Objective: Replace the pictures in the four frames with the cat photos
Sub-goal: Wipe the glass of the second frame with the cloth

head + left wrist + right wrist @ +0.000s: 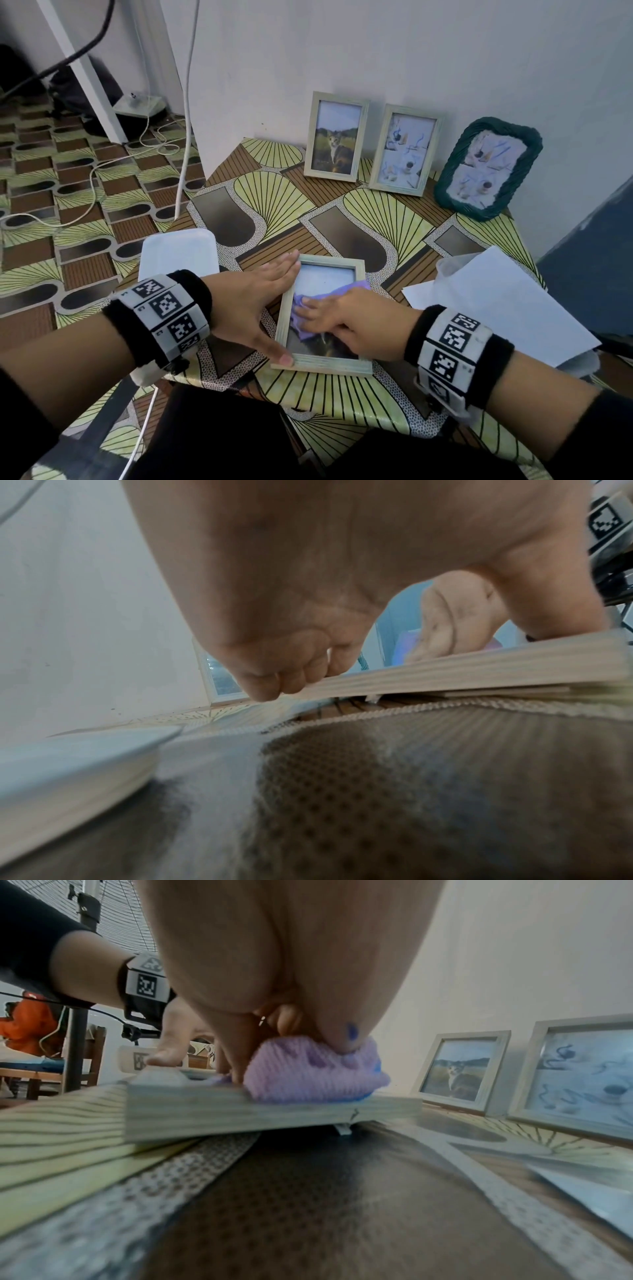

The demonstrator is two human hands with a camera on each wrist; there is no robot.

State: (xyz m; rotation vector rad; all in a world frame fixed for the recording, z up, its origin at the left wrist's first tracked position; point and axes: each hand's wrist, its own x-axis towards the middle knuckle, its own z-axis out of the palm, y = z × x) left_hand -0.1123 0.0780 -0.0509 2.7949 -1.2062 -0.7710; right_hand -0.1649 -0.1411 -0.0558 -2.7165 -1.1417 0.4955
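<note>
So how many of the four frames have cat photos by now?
One upright pale wooden frame shows a cat. The flat wooden frame, steadied by the left hand, seems to hold one; the right hand wipes it with a purple cloth. The second pale frame and green woven frame remain.

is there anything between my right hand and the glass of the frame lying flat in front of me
Yes. A purple cloth lies bunched under the right hand, between its fingers and the glass of the flat frame. The left hand touches that frame's left edge directly, with nothing in between.
</note>
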